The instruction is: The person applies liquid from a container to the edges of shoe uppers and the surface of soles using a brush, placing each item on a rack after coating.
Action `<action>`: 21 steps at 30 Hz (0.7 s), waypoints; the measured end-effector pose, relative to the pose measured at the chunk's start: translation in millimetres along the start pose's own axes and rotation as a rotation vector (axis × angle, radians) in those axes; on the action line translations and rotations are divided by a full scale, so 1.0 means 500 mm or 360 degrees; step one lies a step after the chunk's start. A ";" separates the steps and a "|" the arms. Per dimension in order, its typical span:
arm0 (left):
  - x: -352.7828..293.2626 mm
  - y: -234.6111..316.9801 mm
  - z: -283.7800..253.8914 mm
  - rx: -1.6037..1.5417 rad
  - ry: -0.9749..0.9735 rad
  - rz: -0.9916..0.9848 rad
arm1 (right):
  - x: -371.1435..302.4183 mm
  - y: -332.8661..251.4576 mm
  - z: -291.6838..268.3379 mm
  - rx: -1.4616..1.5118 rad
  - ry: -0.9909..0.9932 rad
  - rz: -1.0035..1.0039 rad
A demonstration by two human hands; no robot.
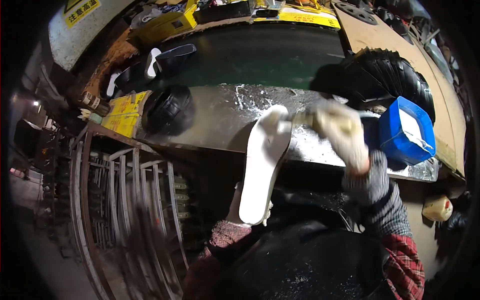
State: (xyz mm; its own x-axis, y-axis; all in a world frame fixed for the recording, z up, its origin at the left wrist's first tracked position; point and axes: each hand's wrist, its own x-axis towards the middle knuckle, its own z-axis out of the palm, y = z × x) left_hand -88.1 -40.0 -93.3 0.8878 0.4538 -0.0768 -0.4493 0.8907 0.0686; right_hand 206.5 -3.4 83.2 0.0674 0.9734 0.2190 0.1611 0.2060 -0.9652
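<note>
A shoe sole (261, 165), its upturned face coated white, stands on a slant in front of me, its far end over the bench edge. Behind its near end, my left hand (234, 209) holds it from underneath; most of the fingers are hidden. My right hand (340, 131), in a pale glove, is closed round a brush (299, 119), blurred by motion. The brush tip is at the sole's far end. Just right of that hand stands a blue plastic tub (390, 131) with white on its inner wall.
White-splashed metal bench (215, 107) edges a dark green belt (225, 55). Stacked black shoe parts (385, 75) lie at right, another black piece (169, 109) at left. White-soled shoes (152, 64) sit on the belt. A metal rack (125, 200) stands lower left, a jug (437, 208) lower right.
</note>
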 end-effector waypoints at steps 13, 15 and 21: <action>0.014 -0.007 0.065 -0.0117 -0.0223 0.0310 | -0.094 -0.092 0.063 0.0127 -0.0729 0.0166; 0.015 -0.034 0.108 0.0843 0.0835 0.0908 | -0.132 -0.056 0.069 -0.0061 -0.0938 -0.0436; 0.021 0.001 0.067 0.0100 -0.0340 0.0341 | -0.173 -0.039 -0.020 0.0501 -0.0554 0.0633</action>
State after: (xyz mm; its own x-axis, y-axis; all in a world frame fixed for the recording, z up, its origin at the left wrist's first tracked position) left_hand -75.8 -35.6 -60.8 0.7772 0.6095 0.1566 -0.6276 0.7688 0.1224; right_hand 207.2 -92.5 84.5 -0.2713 0.9464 -0.1752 -0.1126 -0.2119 -0.9708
